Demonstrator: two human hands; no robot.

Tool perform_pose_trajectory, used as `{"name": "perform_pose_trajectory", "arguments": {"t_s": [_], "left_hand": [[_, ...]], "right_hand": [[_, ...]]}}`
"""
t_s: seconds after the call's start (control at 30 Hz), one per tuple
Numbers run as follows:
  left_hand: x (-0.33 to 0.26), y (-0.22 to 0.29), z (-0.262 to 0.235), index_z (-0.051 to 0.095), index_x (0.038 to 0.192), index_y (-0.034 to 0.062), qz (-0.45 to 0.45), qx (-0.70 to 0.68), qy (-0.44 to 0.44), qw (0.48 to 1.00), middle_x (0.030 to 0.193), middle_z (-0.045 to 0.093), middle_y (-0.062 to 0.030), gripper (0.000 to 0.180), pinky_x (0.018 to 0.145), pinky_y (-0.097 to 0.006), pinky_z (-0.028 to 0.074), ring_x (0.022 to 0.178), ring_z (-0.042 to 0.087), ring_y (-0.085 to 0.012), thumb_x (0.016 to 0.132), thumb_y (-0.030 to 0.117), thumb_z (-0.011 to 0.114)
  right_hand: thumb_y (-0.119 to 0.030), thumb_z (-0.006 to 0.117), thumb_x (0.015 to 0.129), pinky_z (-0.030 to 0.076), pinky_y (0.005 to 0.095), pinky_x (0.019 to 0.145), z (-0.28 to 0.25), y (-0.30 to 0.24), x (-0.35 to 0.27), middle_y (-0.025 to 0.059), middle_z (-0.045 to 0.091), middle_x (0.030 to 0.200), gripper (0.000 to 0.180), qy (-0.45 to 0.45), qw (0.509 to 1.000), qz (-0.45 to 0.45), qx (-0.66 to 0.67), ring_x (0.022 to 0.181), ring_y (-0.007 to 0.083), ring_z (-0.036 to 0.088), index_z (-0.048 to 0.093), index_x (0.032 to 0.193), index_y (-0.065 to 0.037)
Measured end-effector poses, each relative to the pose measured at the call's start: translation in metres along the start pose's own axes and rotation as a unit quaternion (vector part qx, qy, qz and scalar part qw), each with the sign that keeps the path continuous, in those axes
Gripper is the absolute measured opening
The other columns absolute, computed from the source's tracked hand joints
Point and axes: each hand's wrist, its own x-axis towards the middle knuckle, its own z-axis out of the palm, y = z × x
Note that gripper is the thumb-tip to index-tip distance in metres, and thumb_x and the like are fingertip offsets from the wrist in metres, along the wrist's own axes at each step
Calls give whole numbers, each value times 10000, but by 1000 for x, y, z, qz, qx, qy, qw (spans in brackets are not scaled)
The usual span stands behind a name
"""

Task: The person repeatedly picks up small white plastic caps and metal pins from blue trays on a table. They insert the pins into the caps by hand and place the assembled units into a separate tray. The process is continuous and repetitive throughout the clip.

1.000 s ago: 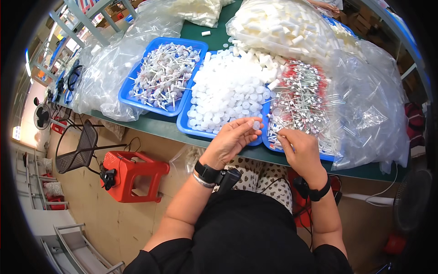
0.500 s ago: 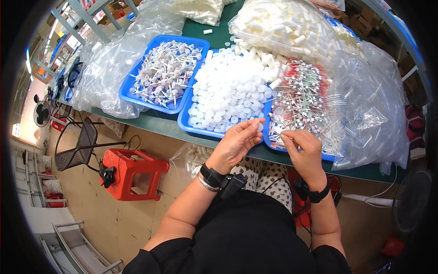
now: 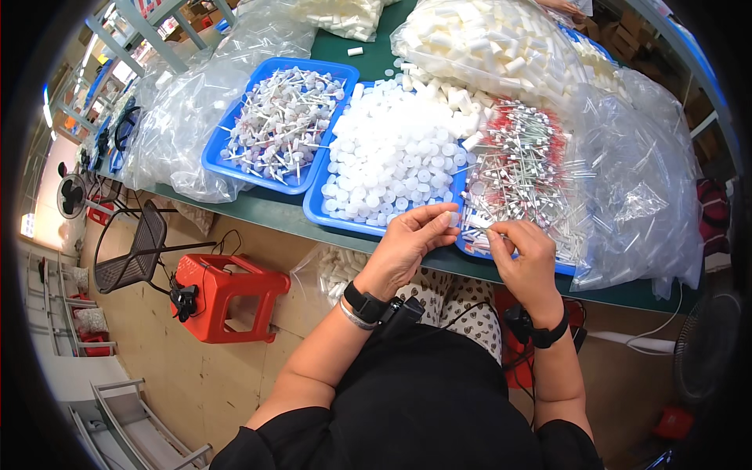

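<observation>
Above the near edge of the table, my left hand (image 3: 413, 241) pinches a small translucent white round cap (image 3: 454, 220) between thumb and fingertips. Close to its right, my right hand (image 3: 526, 257) is closed in a pinch on a thin pin with a white end (image 3: 475, 225); the fingers hide part of it. A blue tray (image 3: 316, 210) heaped with the same white caps lies just beyond my left hand. Past my right hand, another blue tray (image 3: 561, 269) carries a pile of thin metal pins (image 3: 526, 157) with red and white ends.
Farther left, a third blue tray (image 3: 214, 150) contains pins fitted with caps. A large bag of white foam-like cylinders (image 3: 493, 47) stands behind. Clear plastic bags (image 3: 638, 188) flank the trays. Below the table's left side are a red stool (image 3: 227, 301) and a dark chair (image 3: 141, 251).
My left hand has shifted slightly right with the cap, its fingers curling closer together. My right hand has moved a little to the right, still pinching the pin.
</observation>
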Motion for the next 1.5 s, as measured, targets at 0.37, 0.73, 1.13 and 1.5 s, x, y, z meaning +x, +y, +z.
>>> {"name": "perform_pose_trajectory", "arguments": {"t_s": [0.37,0.73,1.13,1.5], "left_hand": [[2,-2,-1,598,1253,-22,-25,-41,-23,999,1027,662,-53,377,834,-240,547,901,649,-113,955,198,665],[3,-25,2,589,1249,-28,-60,-92,-81,991,959,675,-31,351,788,-217,542,830,646,-92,988,205,611],[3,-20,7,622,1173,-3,8,-105,-22,994,992,673,-56,293,808,-247,546,917,653,-129,988,224,609],[6,-13,-1,589,1100,26,52,-90,16,994,1045,660,-103,255,906,-344,564,1012,671,-216,996,259,595]], "right_hand": [[-62,720,802,440,370,574,-1,-1,6,62,605,688,82,-10,994,-102,-44,585,255,563,672,869,-61],[-76,633,932,483,261,578,12,-2,-3,104,662,688,100,-111,887,279,350,603,126,630,681,930,12],[-145,633,951,498,311,590,14,6,0,136,678,743,149,-62,963,186,186,629,201,659,679,972,-5],[-147,693,801,520,427,634,26,30,13,134,674,768,121,-252,952,-40,-168,689,320,664,668,758,-36]]}}
